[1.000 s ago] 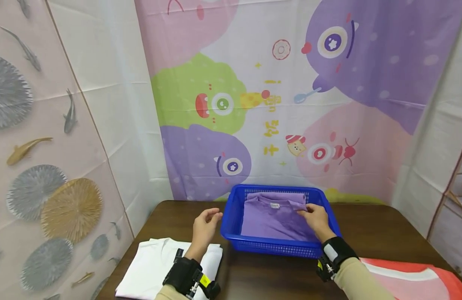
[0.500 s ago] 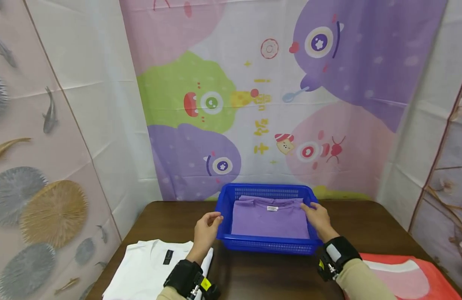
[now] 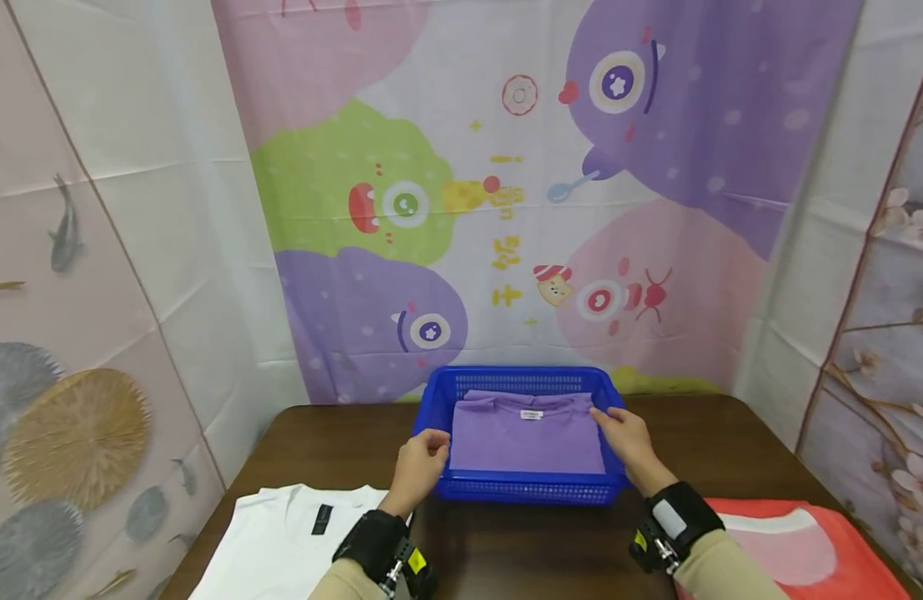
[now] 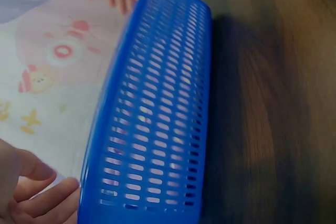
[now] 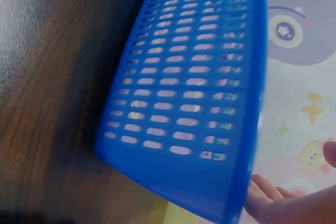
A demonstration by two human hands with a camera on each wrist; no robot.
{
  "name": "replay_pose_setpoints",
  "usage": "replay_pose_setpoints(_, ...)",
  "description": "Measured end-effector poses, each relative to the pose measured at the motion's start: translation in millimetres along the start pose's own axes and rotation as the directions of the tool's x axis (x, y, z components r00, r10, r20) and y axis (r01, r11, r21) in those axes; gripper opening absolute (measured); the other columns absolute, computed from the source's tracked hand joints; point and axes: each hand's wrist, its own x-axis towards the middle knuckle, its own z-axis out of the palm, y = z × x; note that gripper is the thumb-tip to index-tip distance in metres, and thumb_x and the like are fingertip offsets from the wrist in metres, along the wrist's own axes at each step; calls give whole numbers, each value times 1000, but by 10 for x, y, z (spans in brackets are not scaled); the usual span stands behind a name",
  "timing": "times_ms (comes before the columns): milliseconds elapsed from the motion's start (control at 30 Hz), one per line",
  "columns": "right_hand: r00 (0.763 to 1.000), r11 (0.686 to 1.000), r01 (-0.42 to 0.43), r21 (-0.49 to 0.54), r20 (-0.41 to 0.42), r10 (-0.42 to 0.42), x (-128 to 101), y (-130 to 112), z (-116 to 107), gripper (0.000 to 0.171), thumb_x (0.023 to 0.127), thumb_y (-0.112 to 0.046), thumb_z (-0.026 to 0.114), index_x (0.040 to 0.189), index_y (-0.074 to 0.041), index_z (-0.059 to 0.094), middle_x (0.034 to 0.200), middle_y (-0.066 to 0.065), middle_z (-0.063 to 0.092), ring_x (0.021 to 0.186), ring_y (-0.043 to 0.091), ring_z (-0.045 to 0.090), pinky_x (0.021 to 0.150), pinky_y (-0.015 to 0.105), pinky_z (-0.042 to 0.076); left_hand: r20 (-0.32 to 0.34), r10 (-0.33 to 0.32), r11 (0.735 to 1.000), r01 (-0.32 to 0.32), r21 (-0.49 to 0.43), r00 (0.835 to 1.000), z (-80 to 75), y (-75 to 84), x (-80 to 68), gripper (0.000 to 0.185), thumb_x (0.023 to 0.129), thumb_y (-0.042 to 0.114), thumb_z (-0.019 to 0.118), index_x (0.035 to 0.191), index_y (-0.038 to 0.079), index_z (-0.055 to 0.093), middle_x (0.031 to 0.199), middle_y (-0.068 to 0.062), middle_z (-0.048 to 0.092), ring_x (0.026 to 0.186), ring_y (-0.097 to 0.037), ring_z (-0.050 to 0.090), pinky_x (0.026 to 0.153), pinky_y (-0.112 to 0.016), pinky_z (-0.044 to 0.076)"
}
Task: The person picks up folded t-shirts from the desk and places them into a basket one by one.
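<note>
Hands at the basket (image 3: pixel 521 487) by the table's back edge: our left hand (image 3: pixel 423 457) grasps its left rim, our right hand (image 3: pixel 624 433) rests loosely on the purple shirt (image 3: pixel 527 433); next, we judge, a firm two-sided hold.

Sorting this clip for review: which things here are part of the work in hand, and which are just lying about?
In hand:
- blue basket, on the table
- folded purple shirt, lying in the basket
- left hand, at the basket's left rim
- right hand, on the shirt's right edge

Lying about:
- white shirt, front left of the table
- red and pink garment, front right
- table
</note>
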Motion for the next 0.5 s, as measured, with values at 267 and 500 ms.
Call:
replay_pose_setpoints(267,999,999,34,40,24,-35,-276,3,-105,65,100,-35,46,146,9,29,144,34,41,133,46,43,111,55,36,193,-24,970,-24,243,981,192,110,164,12,79,2,59,83,-8,66,79,-17,69,75,-29,65,66,-38,53)
replay_pose_setpoints(500,998,996,66,54,6,-67,-581,50,-150,60,100,-33,48,144,6,35,143,31,45,129,46,48,108,55,40,180,-223,897,129,424,958,392,81,301,10,78,1,59,78,-7,64,84,-22,69,73,-29,62,66,-43,51)
